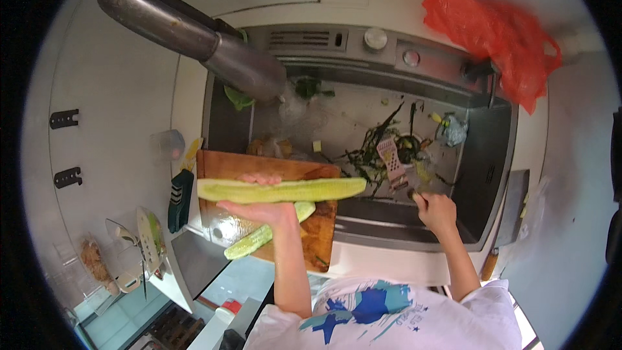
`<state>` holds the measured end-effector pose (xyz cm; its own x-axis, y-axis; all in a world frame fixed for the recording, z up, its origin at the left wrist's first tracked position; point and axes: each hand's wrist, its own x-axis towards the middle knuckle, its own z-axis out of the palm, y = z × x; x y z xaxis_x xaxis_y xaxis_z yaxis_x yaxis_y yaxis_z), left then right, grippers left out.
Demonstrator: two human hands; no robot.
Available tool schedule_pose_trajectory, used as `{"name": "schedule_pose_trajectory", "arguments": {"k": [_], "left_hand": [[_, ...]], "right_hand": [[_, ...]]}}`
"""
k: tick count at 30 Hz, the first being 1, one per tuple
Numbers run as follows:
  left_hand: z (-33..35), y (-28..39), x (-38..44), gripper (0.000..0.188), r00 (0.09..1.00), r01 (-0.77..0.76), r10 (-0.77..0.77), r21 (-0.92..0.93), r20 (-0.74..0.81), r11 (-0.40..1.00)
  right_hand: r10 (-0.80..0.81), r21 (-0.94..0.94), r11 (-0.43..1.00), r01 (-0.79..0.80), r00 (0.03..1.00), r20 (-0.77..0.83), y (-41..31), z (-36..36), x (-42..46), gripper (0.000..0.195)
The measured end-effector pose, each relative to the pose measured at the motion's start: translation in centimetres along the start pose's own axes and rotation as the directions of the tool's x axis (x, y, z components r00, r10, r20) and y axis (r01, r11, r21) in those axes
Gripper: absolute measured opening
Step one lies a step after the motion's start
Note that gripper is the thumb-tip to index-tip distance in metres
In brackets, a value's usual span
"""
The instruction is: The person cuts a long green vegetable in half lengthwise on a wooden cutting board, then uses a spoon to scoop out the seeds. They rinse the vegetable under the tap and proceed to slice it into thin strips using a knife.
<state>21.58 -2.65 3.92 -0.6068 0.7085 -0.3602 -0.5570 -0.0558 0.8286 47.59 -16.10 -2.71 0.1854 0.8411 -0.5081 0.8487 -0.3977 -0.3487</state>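
My left hand (262, 209) holds a long peeled cucumber (291, 190) level above a wooden cutting board (272, 165). Under it on the board lies another peeled cucumber (257, 242), set at a slant. Over the right part of the steel sink (335, 121), my right hand (437, 210) has its fingers closed on the end of a small item (411, 194), most of it hidden or too small to name. A pink grater-like tool (391, 161) with holes rests in the sink among dark green peel strips (371, 148).
A large grey faucet (194, 43) arches over the sink's left, with water running. Past the back right corner is a red plastic bag (500, 34). A cleaver (512, 209) lies along the right edge. A dark green sheath-like holder (180, 199) stands left of the board.
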Motion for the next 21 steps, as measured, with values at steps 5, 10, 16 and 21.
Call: {"name": "schedule_pose_trajectory", "arguments": {"k": [5,10,16,21], "left_hand": [[0.8,-0.8,-1.1,0.065,0.995,-0.067,0.061,0.080,0.079,0.995],[0.7,-0.4,-0.3,0.068,0.989,-0.103,0.093,0.087,0.113,0.991],[1.3,-0.3,-1.3,0.062,0.994,-0.005,0.006,0.015,-0.108,1.000],[-0.1,-0.1,0.1,0.064,0.988,-0.080,0.074,0.044,0.133,0.996]], "right_hand": [[-0.335,0.357,0.870,0.339,0.939,-0.075,-13.1,-2.8,0.3,0.031],[-0.337,0.354,0.865,0.356,0.934,-0.117,-13.5,-1.8,1.6,0.030],[-0.031,-0.063,0.997,0.035,0.998,0.049,-1.3,1.2,0.5,0.031],[-0.101,0.229,0.969,0.088,0.994,0.047,-7.0,-1.9,-0.1,0.035]]}}
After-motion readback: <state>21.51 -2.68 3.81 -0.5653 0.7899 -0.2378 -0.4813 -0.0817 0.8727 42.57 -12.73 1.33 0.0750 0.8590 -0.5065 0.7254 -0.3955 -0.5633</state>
